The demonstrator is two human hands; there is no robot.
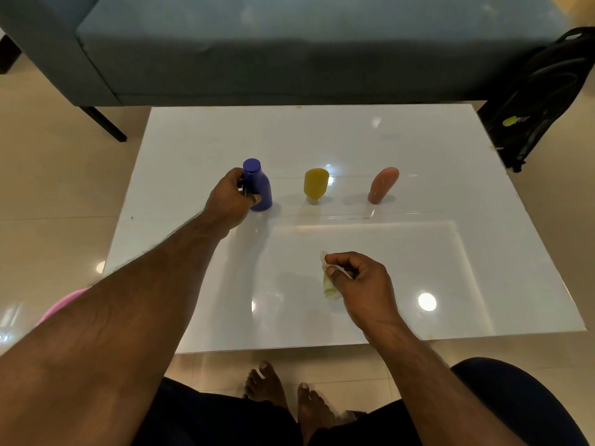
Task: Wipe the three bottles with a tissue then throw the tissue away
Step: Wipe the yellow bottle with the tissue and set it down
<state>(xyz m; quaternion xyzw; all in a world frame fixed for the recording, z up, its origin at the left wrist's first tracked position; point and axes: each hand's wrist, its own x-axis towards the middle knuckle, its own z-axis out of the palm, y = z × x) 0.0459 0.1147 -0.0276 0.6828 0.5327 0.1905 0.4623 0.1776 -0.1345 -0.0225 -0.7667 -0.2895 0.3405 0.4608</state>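
The blue bottle (259, 188) was stood upright on the white table (418, 149), its long side pointing up. It was held by the left hand (230, 201), whose fingers were curled round its side.

The tissue (328, 283) was bunched up and pinched in the curled fingers of the right hand (357, 281), nearer the person than the blue bottle and off to its right.

The yellow bottle (316, 185) was just right of the blue bottle, and the pink bottle (383, 185) was further right again.

The tissue probably had to be brought forward and left to the blue bottle, or the bottle brought back to it.
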